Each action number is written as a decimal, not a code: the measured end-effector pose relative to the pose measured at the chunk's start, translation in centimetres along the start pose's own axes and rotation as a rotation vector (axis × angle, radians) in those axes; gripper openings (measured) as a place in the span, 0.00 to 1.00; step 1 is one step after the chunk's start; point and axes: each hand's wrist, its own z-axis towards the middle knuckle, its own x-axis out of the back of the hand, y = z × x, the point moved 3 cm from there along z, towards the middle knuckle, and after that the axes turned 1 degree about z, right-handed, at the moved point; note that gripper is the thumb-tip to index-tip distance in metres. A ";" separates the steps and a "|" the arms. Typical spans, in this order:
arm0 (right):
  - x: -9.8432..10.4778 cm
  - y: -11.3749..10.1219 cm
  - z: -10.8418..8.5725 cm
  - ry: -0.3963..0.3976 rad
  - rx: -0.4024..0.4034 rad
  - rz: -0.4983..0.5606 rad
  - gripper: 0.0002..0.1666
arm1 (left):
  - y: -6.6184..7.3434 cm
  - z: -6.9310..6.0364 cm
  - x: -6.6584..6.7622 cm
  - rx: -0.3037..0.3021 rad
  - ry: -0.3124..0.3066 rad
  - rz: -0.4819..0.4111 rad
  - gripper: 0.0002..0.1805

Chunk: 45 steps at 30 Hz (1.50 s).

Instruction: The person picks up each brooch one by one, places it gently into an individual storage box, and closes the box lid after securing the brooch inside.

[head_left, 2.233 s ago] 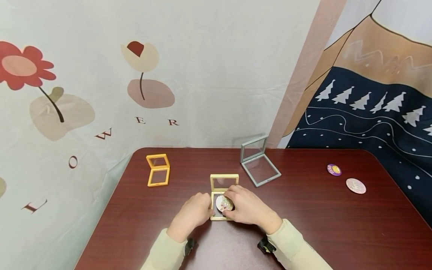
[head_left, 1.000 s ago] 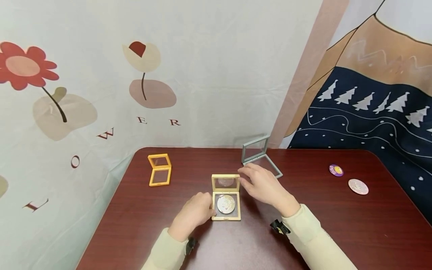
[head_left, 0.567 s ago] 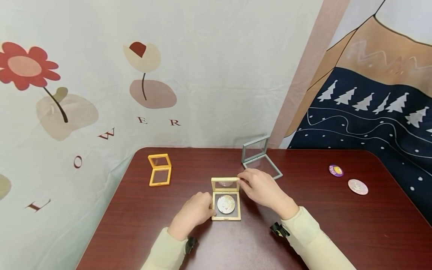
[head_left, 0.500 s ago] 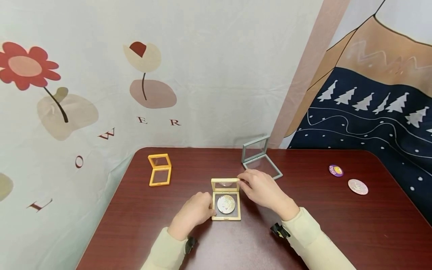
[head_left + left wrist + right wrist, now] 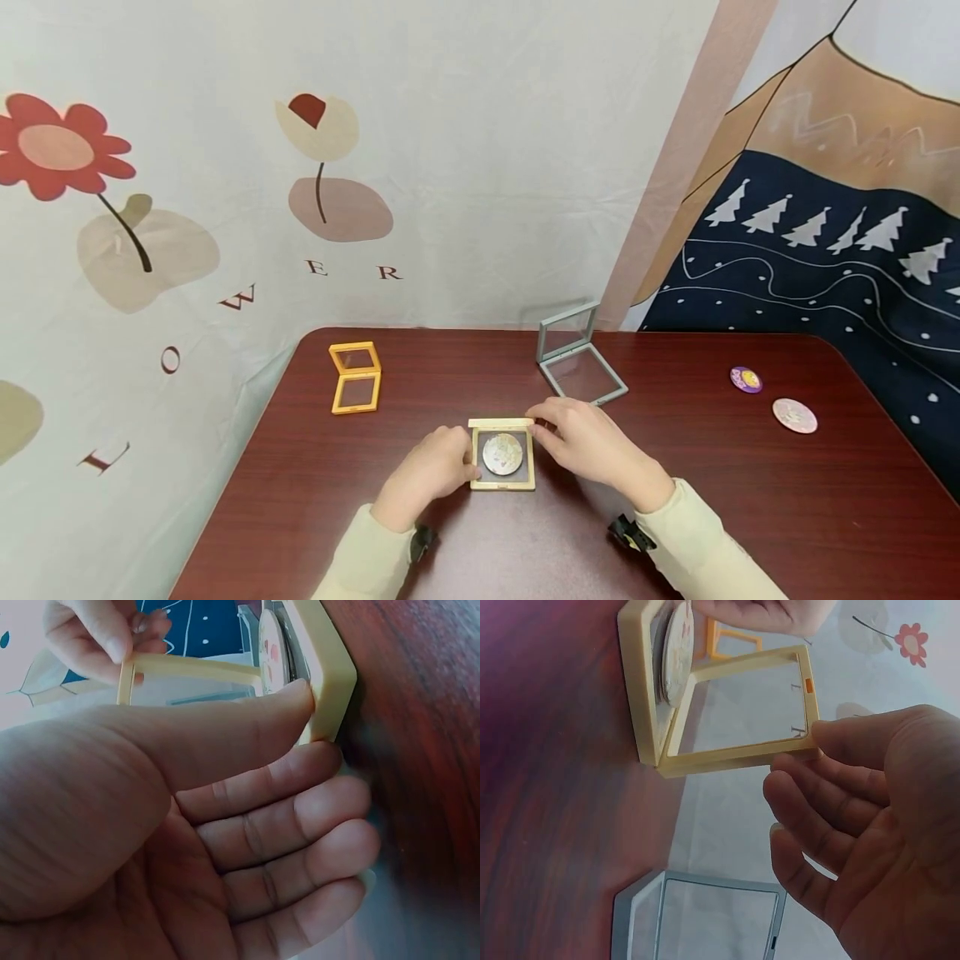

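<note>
A cream floating-display case [image 5: 528, 467] stands at the table's middle, a round patterned badge [image 5: 502, 454] lying on the clear film of its base. My left hand [image 5: 432, 473] holds the base's left side, thumb over the rim in the left wrist view. With thumb and index finger, my right hand [image 5: 583, 443] pinches the outer corner of the hinged lid [image 5: 742, 746]. That lid stands raised, and from the head view it shows nearly edge-on as a thin strip.
Behind, to the right, a grey display case [image 5: 553, 379] stands with its lid up. A smaller orange case [image 5: 355, 409] is at the back left. Toward the right lie a purple badge [image 5: 746, 380] and a pale pink badge [image 5: 795, 416]. A printed cloth [image 5: 480, 167] hangs behind the table.
My right hand has let go of the badge, moved to the lid's right corner and swung the lid forward toward me. The left hand has stayed on the base.
</note>
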 end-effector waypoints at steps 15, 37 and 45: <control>-0.9 -0.7 -1.9 -0.083 0.038 0.028 0.08 | -0.7 0.4 0.2 -0.057 -0.010 -0.052 0.18; -3.1 -0.8 -3.2 -0.173 0.170 -0.017 0.07 | -1.3 0.5 0.4 -0.109 -0.018 -0.054 0.26; -3.4 -0.9 -3.3 -0.187 0.170 -0.019 0.07 | -1.3 0.5 0.3 -0.099 -0.020 -0.067 0.26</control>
